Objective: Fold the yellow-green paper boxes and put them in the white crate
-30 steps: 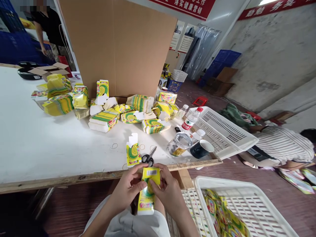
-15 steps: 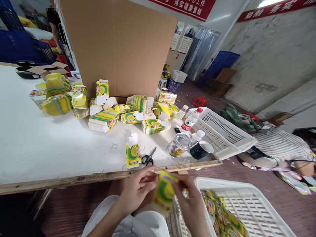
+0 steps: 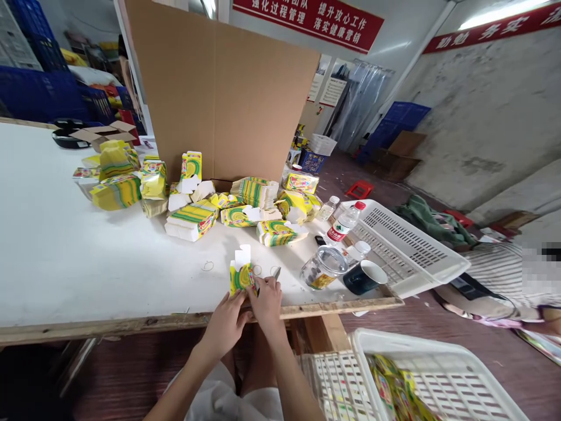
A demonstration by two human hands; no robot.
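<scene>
A small yellow-green cardboard carton [image 3: 239, 277] with white flaps open at its far end lies near the table's front edge. My left hand [image 3: 227, 323] is closed at its near edge, fingers on the card. From the right, my right hand [image 3: 266, 304] pinches the carton's near right corner, close beside the left. Under the right hand, scissors are mostly covered; only the blade tip [image 3: 277, 272] shows. A few thin rubber bands [image 3: 207, 265] lie on the white tabletop [image 3: 131, 269].
Stacks of flat cartons [image 3: 191, 221] line the table before a tall cardboard sheet [image 3: 228, 99]. To the right stand a clear jar [image 3: 323, 269], a dark mug [image 3: 364, 277] and a red-capped bottle [image 3: 346, 222]. White baskets [image 3: 412, 248] flank the table; the lower one holds yellow packets [image 3: 397, 389]. Someone in stripes sits right.
Both hands have moved up and forward from over my lap to the carton on the table. The yellow carton that my right hand held is no longer visible there.
</scene>
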